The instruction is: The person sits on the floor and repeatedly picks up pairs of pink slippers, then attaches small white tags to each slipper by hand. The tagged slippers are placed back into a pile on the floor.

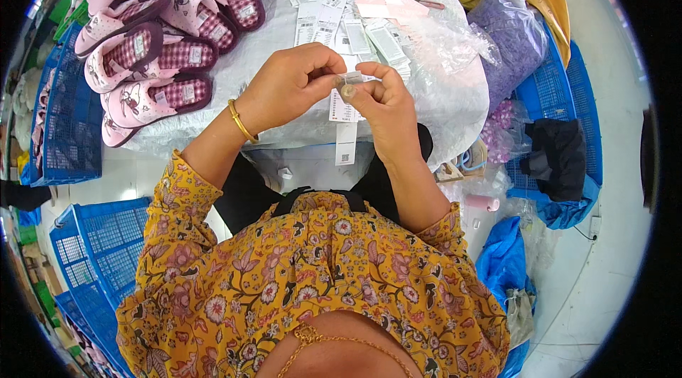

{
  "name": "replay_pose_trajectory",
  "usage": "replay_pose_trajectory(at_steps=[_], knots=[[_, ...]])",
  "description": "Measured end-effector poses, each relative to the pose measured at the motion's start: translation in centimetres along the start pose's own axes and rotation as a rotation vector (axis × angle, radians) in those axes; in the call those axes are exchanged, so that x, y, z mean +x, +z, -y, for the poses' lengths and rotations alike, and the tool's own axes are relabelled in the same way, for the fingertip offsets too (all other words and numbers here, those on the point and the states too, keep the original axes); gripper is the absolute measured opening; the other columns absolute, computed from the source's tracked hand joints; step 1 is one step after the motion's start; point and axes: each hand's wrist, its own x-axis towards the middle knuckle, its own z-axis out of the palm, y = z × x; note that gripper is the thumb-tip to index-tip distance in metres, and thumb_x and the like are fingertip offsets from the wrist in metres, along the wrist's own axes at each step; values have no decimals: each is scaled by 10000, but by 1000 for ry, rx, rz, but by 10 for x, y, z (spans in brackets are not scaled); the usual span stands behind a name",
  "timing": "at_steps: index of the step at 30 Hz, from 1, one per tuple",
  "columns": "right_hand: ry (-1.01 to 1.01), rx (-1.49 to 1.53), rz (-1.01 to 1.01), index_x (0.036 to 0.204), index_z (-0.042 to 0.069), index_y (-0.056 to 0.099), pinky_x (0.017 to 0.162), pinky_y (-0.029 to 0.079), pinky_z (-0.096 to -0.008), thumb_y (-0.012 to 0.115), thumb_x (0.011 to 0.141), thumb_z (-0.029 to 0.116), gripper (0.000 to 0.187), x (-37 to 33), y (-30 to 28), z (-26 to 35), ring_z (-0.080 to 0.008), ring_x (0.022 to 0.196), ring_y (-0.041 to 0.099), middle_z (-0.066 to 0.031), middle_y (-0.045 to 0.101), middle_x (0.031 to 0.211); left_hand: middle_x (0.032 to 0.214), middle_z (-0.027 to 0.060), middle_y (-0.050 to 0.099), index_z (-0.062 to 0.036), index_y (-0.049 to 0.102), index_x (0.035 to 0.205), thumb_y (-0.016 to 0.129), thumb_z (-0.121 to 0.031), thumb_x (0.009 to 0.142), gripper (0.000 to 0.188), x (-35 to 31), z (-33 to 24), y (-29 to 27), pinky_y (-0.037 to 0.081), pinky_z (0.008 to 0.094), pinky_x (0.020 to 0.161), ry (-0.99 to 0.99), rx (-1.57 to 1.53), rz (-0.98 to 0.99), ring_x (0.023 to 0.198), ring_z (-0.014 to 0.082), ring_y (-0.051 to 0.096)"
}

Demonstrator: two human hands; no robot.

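My left hand point(295, 85), with a gold bangle on its wrist, is closed in a pinch in front of me. Its fingertips meet those of my right hand point(389, 102), which also pinches. Between them is the top of a white paper tag point(343, 109). The tag's printed strips hang below the fingers, past the table's near edge. Just behind my hands lies a spread of white printed tags point(329, 17) and small cards point(386, 42). Pink slippers point(160, 97) with checked insoles are piled to the left of my left hand.
Pink paper slips point(389, 5) and clear plastic film point(447, 47) lie on the covered table point(249, 97). Blue crates point(106, 243) stand at both sides. At the right are a plastic-wrapped purple bundle point(508, 37), a black cloth point(558, 158) and a pink roll point(483, 202) on the floor.
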Motion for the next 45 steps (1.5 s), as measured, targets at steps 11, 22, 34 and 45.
replay_pose_trajectory(at_steps=[11,22,34,45], knots=[[41,72,72,1042,23,598,676,451,-199,731,851,59,236,-12,2,-8,-58,762,575,-19,649,848,827,0,626,-21,653,998,632,-87,912,111,-20,10,-2,456,223,639,-246,-444,141,709,49,537],[156,-394,353,1047,3,621,669,473,-202,755,854,124,264,-47,-13,-6,-58,723,567,-23,665,896,775,7,582,-17,628,892,621,-128,886,111,-43,22,2,422,246,633,-228,-278,150,702,70,488],[159,-34,198,1026,-5,640,717,480,-207,675,894,43,144,-37,-22,-35,-47,798,572,-2,651,918,935,68,628,-78,668,1022,653,-102,845,179,-22,45,27,491,320,734,33,67,-20,843,219,602],[109,-30,191,1016,10,641,670,434,-188,673,914,88,132,-36,-41,-44,-25,761,522,27,620,884,1118,13,655,-157,701,1032,615,-123,842,211,28,110,28,435,359,908,371,748,84,1079,223,577]])
